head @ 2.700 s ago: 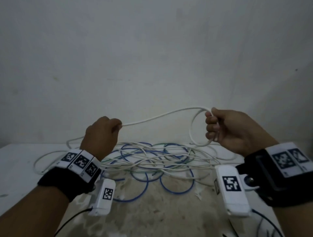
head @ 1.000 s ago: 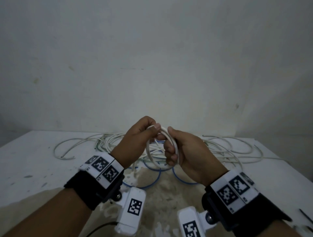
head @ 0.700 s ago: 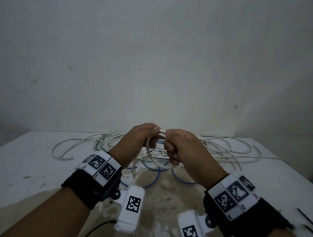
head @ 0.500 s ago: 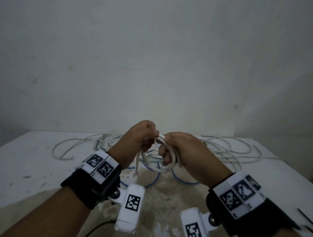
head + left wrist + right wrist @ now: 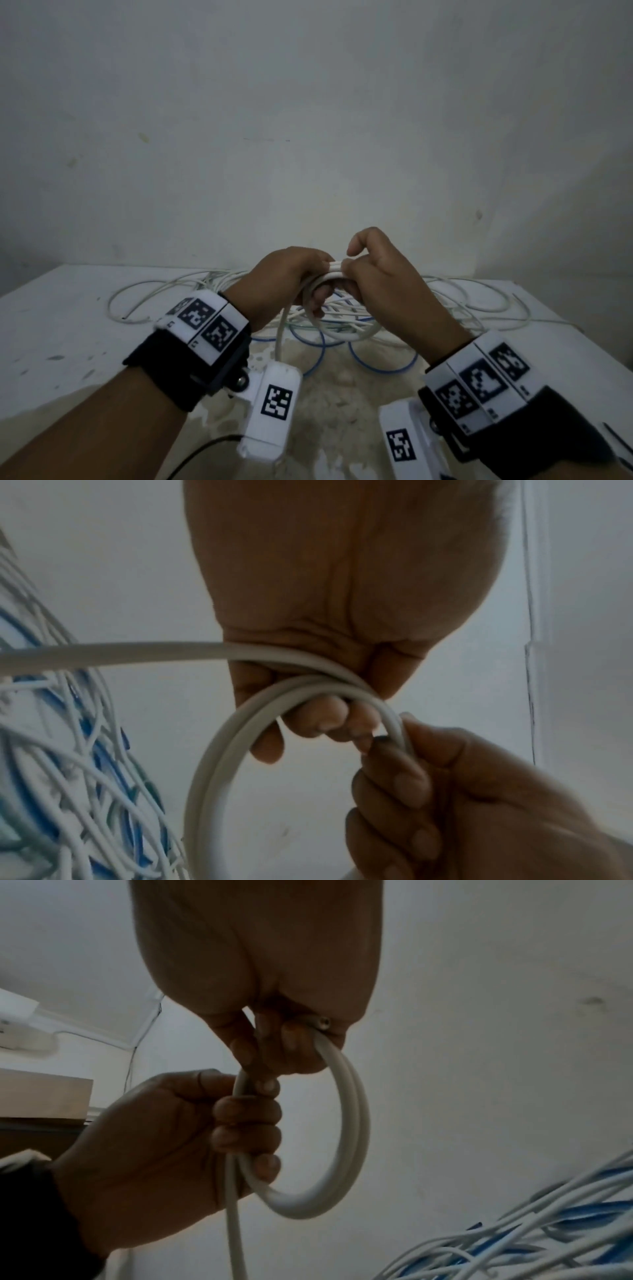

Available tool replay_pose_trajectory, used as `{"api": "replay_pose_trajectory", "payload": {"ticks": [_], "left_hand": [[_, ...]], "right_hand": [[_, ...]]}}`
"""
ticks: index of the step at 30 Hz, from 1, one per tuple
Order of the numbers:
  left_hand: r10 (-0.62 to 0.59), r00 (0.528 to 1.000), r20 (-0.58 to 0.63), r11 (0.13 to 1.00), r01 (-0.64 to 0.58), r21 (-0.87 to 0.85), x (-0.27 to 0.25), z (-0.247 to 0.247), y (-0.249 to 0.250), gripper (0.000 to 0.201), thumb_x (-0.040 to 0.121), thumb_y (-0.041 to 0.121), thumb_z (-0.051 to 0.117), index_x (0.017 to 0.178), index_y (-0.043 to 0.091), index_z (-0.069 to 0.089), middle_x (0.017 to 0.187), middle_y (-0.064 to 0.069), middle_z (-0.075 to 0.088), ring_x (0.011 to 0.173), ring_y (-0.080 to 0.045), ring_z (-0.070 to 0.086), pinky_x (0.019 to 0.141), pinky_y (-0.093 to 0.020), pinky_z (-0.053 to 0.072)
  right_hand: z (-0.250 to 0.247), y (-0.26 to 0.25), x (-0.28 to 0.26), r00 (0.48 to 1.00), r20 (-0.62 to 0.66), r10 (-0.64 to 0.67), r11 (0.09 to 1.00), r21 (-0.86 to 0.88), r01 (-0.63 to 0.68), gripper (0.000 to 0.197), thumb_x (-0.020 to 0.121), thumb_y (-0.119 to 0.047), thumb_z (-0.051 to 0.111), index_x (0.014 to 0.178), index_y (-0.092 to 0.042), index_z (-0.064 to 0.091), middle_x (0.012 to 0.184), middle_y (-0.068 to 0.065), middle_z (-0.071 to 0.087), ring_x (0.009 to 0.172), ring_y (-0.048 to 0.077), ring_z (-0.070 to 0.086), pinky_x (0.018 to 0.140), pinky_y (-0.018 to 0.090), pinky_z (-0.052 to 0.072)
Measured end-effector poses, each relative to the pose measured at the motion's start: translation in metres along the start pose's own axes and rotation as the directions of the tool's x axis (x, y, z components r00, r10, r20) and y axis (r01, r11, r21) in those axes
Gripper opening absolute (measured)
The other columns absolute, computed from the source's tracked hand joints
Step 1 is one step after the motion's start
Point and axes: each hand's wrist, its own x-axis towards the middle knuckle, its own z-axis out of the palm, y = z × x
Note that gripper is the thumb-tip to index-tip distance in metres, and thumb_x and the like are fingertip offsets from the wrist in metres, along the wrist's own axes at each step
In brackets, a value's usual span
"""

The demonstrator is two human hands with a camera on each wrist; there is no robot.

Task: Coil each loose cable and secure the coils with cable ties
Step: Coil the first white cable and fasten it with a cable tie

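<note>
A thick white cable is wound into a small coil point(image 5: 342, 330) of about two turns, held above the table between both hands. My left hand point(image 5: 308, 291) grips the coil's left side with its fingers curled round the strands point(image 5: 246, 1123). My right hand point(image 5: 356, 274) pinches the top of the coil, and the cable's cut end point(image 5: 322, 1020) shows at its fingers. A loose strand point(image 5: 279, 339) hangs from the left hand down to the table. In the left wrist view the coil point(image 5: 219, 750) loops below the curled fingers.
A tangled pile of thin white, blue and green cables point(image 5: 428, 308) lies on the white, stained table point(image 5: 68, 342) behind the hands, against a bare wall. One white loop point(image 5: 137, 301) spreads left. A thin dark strip point(image 5: 615, 433) lies at the table's right edge.
The hands, wide apart with a stretched strand 2.7 s ago, have come together. Another turn has been laid on the coil, and both hands now hold it slightly higher.
</note>
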Motion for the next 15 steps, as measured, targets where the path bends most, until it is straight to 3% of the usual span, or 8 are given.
{"api": "replay_pose_trajectory", "payload": {"ticks": [3, 6, 9, 10, 12, 14, 15], "left_hand": [[-0.091, 0.996, -0.011, 0.982, 0.087, -0.17, 0.004, 0.009, -0.001, 0.033, 0.094, 0.012, 0.032, 0.069, 0.005, 0.052, 0.051, 0.001, 0.033, 0.046, -0.016, 0.027, 0.046, -0.026, 0.035], [-0.131, 0.985, -0.109, 0.936, 0.087, -0.341, 0.008, 0.012, -0.001, 0.03, 0.099, 0.015, 0.033, 0.077, 0.006, 0.051, 0.05, 0.006, 0.031, 0.04, -0.008, 0.023, 0.041, -0.021, 0.028], [-0.138, 0.966, -0.219, 0.828, -0.008, -0.561, 0.01, 0.001, 0.0, 0.027, 0.101, 0.018, 0.034, 0.082, 0.007, 0.05, 0.05, 0.007, 0.03, 0.038, -0.005, 0.024, 0.04, -0.018, 0.028], [-0.139, 0.959, -0.246, 0.792, -0.042, -0.609, 0.011, -0.003, 0.001, 0.027, 0.101, 0.019, 0.034, 0.083, 0.008, 0.05, 0.05, 0.007, 0.031, 0.039, -0.005, 0.026, 0.04, -0.018, 0.03], [-0.138, 0.951, -0.277, 0.735, -0.089, -0.672, 0.011, -0.011, 0.003, 0.028, 0.102, 0.02, 0.033, 0.081, 0.009, 0.049, 0.051, 0.007, 0.032, 0.04, -0.007, 0.029, 0.043, -0.02, 0.035], [-0.131, 0.949, -0.286, 0.701, -0.115, -0.703, 0.01, -0.015, 0.004, 0.029, 0.102, 0.021, 0.033, 0.078, 0.011, 0.047, 0.051, 0.006, 0.033, 0.042, -0.008, 0.033, 0.049, -0.022, 0.04], [-0.128, 0.95, -0.286, 0.688, -0.123, -0.716, 0.009, -0.017, 0.005, 0.03, 0.102, 0.021, 0.032, 0.077, 0.012, 0.046, 0.051, 0.006, 0.034, 0.043, -0.009, 0.035, 0.053, -0.022, 0.042]], "right_hand": [[-0.005, 0.006, 0.004, 0.993, -0.075, -0.088, 0.989, -0.125, 0.078, 0.013, 0.096, -0.017, 0.043, 0.089, -0.027, 0.039, 0.068, 0.012, 0.059, 0.049, 0.011, 0.042, 0.05, 0.027, 0.035], [-0.007, 0.013, 0.006, 0.989, -0.125, -0.083, 0.985, -0.164, 0.062, 0.01, 0.098, -0.027, 0.043, 0.107, -0.026, 0.038, 0.08, 0.005, 0.06, 0.063, 0.012, 0.052, 0.055, 0.025, 0.037], [-0.003, 0.02, 0.003, 0.949, -0.314, -0.015, 0.976, -0.21, -0.054, 0.022, 0.097, -0.036, 0.043, 0.092, -0.015, 0.047, 0.083, 0.002, 0.055, 0.074, 0.018, 0.051, 0.055, 0.021, 0.033], [0.001, 0.019, -0.001, 0.961, -0.276, 0.031, 0.965, -0.24, -0.101, 0.031, 0.098, -0.037, 0.042, 0.084, -0.011, 0.05, 0.079, 0.003, 0.056, 0.071, 0.019, 0.052, 0.054, 0.018, 0.033], [0.015, 0.016, -0.01, 0.994, -0.016, 0.112, 0.951, -0.29, -0.112, 0.044, 0.099, -0.038, 0.038, 0.083, -0.003, 0.059, 0.082, 0.01, 0.062, 0.077, 0.022, 0.057, 0.064, 0.02, 0.04], [0.033, 0.013, -0.02, 0.956, 0.258, 0.141, 0.977, -0.191, -0.093, 0.042, 0.099, -0.038, 0.037, 0.1, -0.005, 0.063, 0.1, 0.01, 0.064, 0.094, 0.023, 0.058, 0.082, 0.032, 0.043], [0.04, 0.012, -0.023, 0.934, 0.337, 0.12, 0.987, -0.138, -0.077, 0.04, 0.099, -0.039, 0.038, 0.103, -0.007, 0.062, 0.101, 0.008, 0.064, 0.096, 0.023, 0.058, 0.086, 0.036, 0.043]]}}
